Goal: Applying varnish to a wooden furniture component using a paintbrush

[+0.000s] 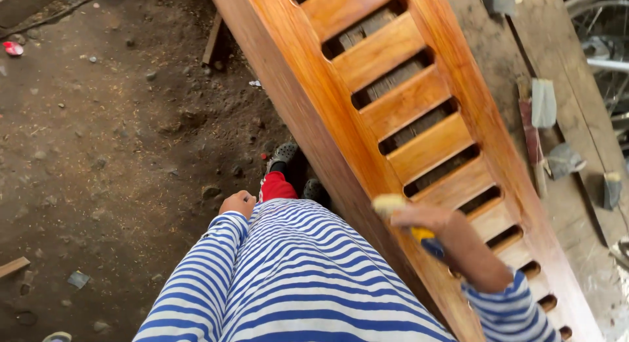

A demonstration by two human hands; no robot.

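Note:
A long varnished wooden frame (pixel 341 99) with several horizontal slats lies on a workbench and runs from the top centre to the lower right. My right hand (pixel 419 217) is shut on a paintbrush (pixel 393 204) with a yellow and blue handle, its pale bristles held just over the frame's left rail. My left hand (pixel 237 202) hangs at my side in a loose fist with nothing in it, above the dirt floor. I wear a blue and white striped shirt and red trousers.
A rough wooden bench (pixel 557 60) lies right of the frame, with folded pieces of sandpaper (pixel 543 103) and scraps on it. The dirt floor (pixel 111 139) on the left is strewn with stones and wood offcuts. A bicycle wheel (pixel 603 34) shows at top right.

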